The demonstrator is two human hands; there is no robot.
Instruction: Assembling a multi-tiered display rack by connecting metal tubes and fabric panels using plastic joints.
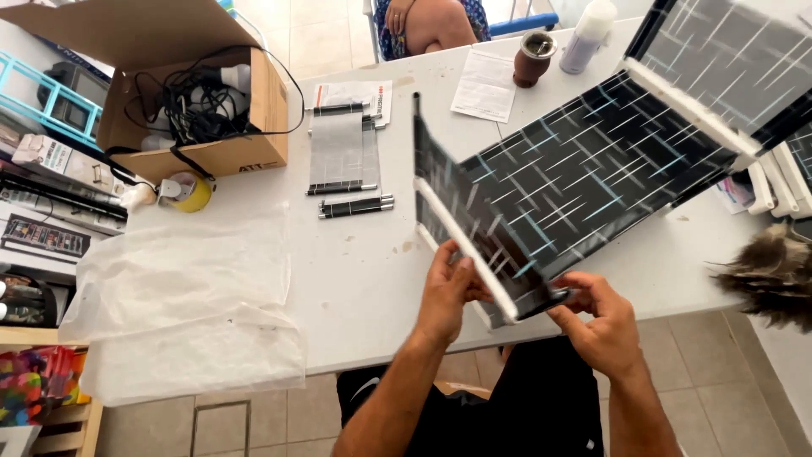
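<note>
The folding solar panel (584,178) stands tilted over the white table (355,279), its lower end between both hands. The left hand (447,292) pinches the white hinge strip from the left side. The right hand (602,317) grips the lower corner, fingers curled.

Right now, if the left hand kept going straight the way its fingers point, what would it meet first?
The left hand already touches the dark folding panel. Pushed further up and away, it would meet the upright leaf first, though depth is unclear.

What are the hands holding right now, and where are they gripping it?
Both the left hand and right hand grip the folding dark patterned panel at its near bottom edge.
</note>
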